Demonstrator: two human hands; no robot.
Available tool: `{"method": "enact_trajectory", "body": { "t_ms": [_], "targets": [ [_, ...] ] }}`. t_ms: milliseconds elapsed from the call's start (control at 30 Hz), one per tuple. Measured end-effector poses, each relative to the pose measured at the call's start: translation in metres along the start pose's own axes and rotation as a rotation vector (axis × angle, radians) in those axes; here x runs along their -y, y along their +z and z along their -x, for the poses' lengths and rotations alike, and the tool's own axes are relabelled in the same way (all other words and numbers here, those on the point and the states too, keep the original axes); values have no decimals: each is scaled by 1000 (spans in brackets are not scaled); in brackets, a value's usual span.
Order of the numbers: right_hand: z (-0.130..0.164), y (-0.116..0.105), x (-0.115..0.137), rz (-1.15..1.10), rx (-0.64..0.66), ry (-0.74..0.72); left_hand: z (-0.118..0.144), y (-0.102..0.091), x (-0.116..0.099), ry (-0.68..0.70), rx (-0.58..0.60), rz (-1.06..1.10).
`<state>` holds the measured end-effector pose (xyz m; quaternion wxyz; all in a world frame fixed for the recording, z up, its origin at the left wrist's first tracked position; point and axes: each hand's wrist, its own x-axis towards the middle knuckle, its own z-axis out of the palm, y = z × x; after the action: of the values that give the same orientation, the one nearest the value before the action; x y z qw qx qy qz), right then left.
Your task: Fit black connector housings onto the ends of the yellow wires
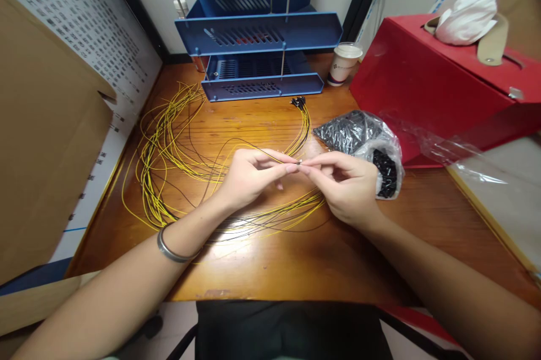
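Observation:
My left hand (256, 173) pinches the end of a thin wire (270, 155) between thumb and forefinger. Fingertip to fingertip with it, my right hand (344, 182) pinches a tiny dark piece (298, 163) at that wire end; its exact shape is too small to make out. A loose coil of yellow and black wires (154, 180) lies around and under my hands. Beyond them, a bunch of wire ends carries black connectors (298, 102). Just past my right hand rests a clear plastic bag (353, 130) full of small black parts (384, 173).
Blue stacked trays (262, 87) stand at the back of the wooden table (253, 275), with a paper cup (344, 64) beside them. A red tissue box (406, 89) fills the right back. Cardboard (46, 123) leans in at the left.

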<state>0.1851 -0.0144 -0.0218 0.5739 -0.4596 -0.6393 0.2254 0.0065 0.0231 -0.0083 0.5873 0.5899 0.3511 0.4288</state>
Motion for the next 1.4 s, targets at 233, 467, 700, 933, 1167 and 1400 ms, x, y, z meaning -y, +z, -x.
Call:
{"method": "enact_trajectory", "body": {
  "t_ms": [233,467,700,933,1167,1400],
  "targets": [
    [-9,-3,0,-99,-294,212,1,2,1,-16,-18,8],
    [-6,-4,-2,-187,-55,300,0,1,3,-10,-20,-12],
    [-4,-3,3,-199,185,279,1,2,3,0,-6,-17],
    [-6,0,4,-276,239,412,3,2,4,47,13,-29],
    [-7,-1,4,-351,278,441,4,1,7,71,-2,-65],
    [-8,-2,4,-389,276,465,4,4,4,38,-4,-27]
  ]
}}
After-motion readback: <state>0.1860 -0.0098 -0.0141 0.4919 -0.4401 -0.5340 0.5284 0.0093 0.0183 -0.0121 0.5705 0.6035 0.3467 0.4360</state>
